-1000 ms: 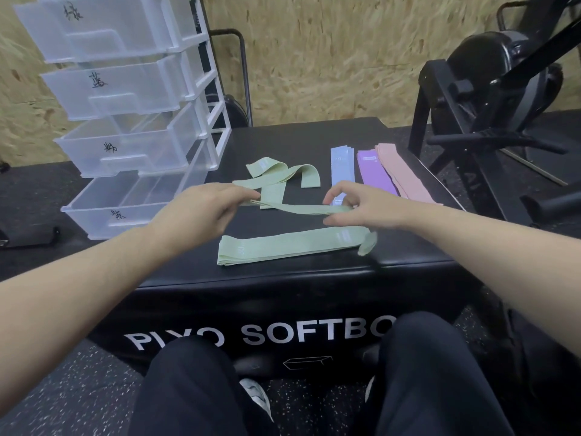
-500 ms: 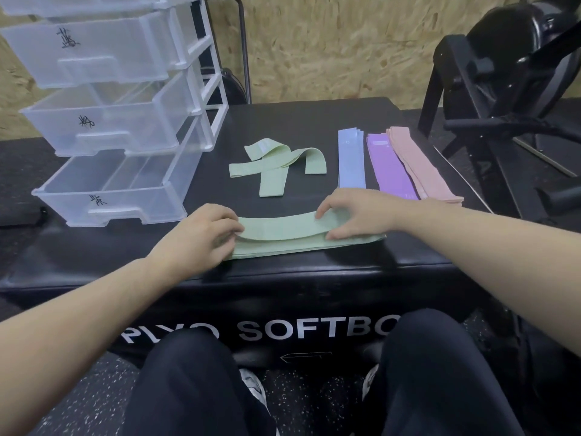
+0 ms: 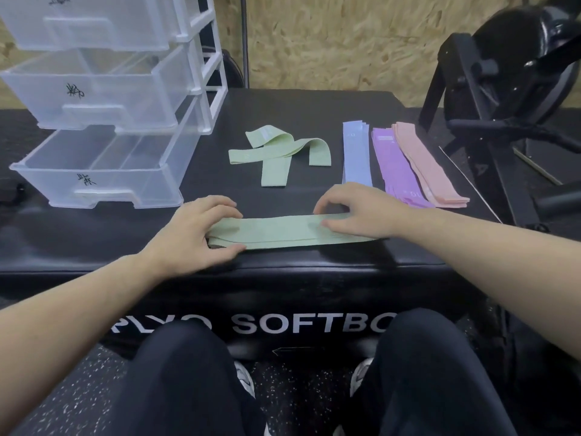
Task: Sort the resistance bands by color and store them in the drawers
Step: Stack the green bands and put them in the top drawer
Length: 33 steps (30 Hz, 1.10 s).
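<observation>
Chipboard panelling closes off the background, and a black padded plyo box (image 3: 314,105) serves as the worktop, with a black exercise machine (image 3: 509,99) beside its right edge. At the left rear corner a clear plastic drawer unit (image 3: 207,77) is stood with its drawers pulled open; each front is marked by hand, presumably so that each colour is given its own compartment. The lowest drawer (image 3: 94,184) is seen to hold nothing.

Along the near edge a flattened stack of green bands (image 3: 283,231) is laid, its long axis running left to right, parallel to that edge. The stack is pinned at both ends: the left hand (image 3: 195,234) is curled round the left end, fingers on top and thumb at the near side, while the right hand (image 3: 361,212) pinches and presses the right end with bent fingers. The layers are probably being squared up in this way, so that they can be lifted as one bundle.

Toward the middle of the worktop, loose green bands (image 3: 276,152) are left crossed and folded, pointing several ways, not yet straightened. Near the right edge, blue bands (image 3: 356,152), purple bands (image 3: 396,165) and pink bands (image 3: 430,168) are laid side by side, each stack running from rear to near edge, the purple and pink ones slanting rightward. These piles appear already sorted and awaiting the drawers.
</observation>
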Tool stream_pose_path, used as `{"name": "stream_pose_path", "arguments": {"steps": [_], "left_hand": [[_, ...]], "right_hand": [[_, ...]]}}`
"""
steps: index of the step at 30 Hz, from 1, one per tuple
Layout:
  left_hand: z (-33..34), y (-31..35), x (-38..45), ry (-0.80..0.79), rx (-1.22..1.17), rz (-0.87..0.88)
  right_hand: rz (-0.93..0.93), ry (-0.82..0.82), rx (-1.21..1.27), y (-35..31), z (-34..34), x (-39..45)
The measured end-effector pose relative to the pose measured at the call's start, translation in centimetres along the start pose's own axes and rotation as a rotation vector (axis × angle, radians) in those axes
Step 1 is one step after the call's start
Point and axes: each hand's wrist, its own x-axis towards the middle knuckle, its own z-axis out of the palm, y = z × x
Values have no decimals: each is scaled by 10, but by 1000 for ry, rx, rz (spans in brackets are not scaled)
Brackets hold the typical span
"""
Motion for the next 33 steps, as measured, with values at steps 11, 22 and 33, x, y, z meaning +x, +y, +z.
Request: {"name": "stream_pose_path", "arguments": {"steps": [11,22,33], "left_hand": [[11,-22,65,66,-259,-400],[37,-59,93,320,-465,-571],[36,-57,93,321,-481,-572]], "right_hand": [[54,40,-45,-23,17,65],[77,136,-18,-15,28,151],[187,94,-269,1,51,215]]}}
